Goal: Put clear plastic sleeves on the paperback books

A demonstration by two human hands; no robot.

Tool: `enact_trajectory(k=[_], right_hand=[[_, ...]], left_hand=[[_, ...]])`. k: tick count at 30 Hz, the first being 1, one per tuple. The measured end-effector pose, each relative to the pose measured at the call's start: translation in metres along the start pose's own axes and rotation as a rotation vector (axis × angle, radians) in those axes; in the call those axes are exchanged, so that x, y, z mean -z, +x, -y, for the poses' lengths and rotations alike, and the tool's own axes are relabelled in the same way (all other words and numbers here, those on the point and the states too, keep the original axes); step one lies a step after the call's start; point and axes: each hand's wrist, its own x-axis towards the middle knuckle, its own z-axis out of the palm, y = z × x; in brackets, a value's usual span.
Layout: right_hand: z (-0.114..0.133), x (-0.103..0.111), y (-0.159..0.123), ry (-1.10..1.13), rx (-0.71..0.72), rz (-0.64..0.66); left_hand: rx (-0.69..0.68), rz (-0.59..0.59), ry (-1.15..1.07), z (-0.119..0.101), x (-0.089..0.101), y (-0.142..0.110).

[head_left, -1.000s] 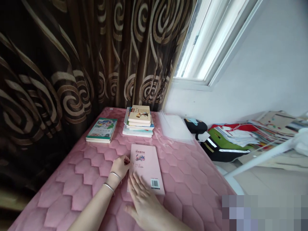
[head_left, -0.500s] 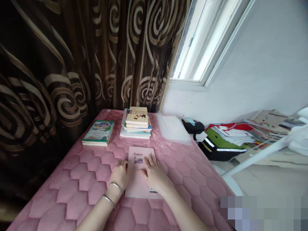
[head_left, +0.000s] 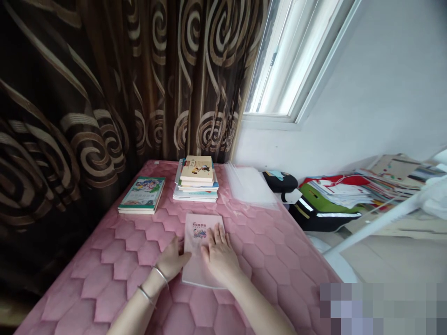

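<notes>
A pale pink book point(head_left: 195, 265) lies flat on the pink quilted mattress, its cover printed with dark characters and a small colourful picture. Its surface looks slightly hazy, as if under a clear sheet, though I cannot tell for certain. My right hand point(head_left: 220, 256) rests flat on the right half of the cover, fingers stretched toward the far edge. At the book's left edge is my left hand point(head_left: 172, 259), thumb reaching over the cover and apart from the other fingers, which are partly hidden. Two silver bangles circle the left wrist.
Beyond the book stands a stack of books point(head_left: 195, 193), with a green-edged pair of books point(head_left: 143, 195) to its left. Clear plastic sheets point(head_left: 246, 186) lie at the far right of the mattress point(head_left: 115, 274). Past its edge are a green-and-black bag point(head_left: 317, 211) and piled papers.
My left hand has loosened at the book's edge and its thumb has spread over the cover. My right hand lies flatter. The dark label near the book's lower right corner is now hidden.
</notes>
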Motion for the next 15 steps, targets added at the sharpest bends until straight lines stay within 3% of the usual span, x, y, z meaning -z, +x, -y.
enact_trajectory(k=[3, 7, 12, 14, 15], right_hand=[[-0.001, 0.006, 0.003, 0.044, -0.009, 0.024], [-0.007, 0.016, 0.007, 0.287, 0.022, 0.028], [-0.007, 0.028, 0.004, 0.99, 0.141, 0.062], [-0.005, 0.033, 0.002, 1.223, 0.174, 0.106], [-0.005, 0.035, 0.001, 1.253, 0.145, 0.079]], left_hand=[[-0.044, 0.04, -0.2, -0.002, -0.002, -0.005], [-0.189, -0.119, -0.214, -0.021, 0.002, -0.017], [-0.412, -0.493, 0.192, -0.06, 0.007, -0.046], [-0.422, -0.49, 0.434, -0.067, -0.007, -0.058], [-0.496, -0.424, 0.545, -0.067, -0.017, -0.061]])
